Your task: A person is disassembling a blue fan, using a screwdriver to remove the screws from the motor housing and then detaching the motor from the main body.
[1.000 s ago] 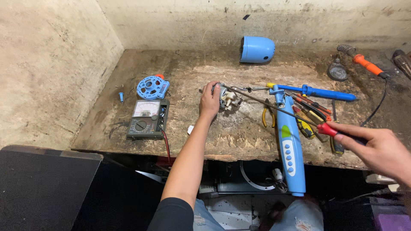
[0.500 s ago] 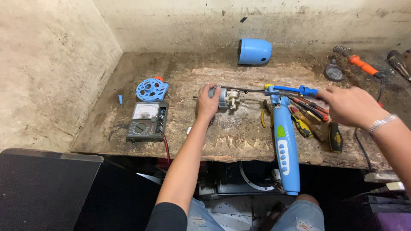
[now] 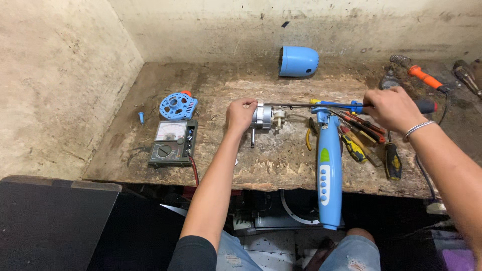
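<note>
My left hand [image 3: 241,114] grips a small silver electric motor [image 3: 264,117] on the worn wooden bench [image 3: 281,160]. My right hand [image 3: 392,109] holds the handle of a long blue screwdriver [image 3: 337,105]; its thin shaft runs level to the left and reaches the motor. A long blue plastic housing [image 3: 329,173] with a row of buttons lies lengthwise below the screwdriver and hangs over the bench's front edge.
An analog multimeter [image 3: 173,142] with a red lead lies at the left, a round blue grille [image 3: 177,106] behind it. A blue motor cover [image 3: 298,61] rests by the back wall. Several screwdrivers and pliers [image 3: 362,142] lie under my right wrist. An orange-handled tool [image 3: 420,76] sits far right.
My right hand has risen from the front right edge to above the tool pile. It now holds the blue screwdriver, whose shaft is level against the motor. My left hand stays on the motor.
</note>
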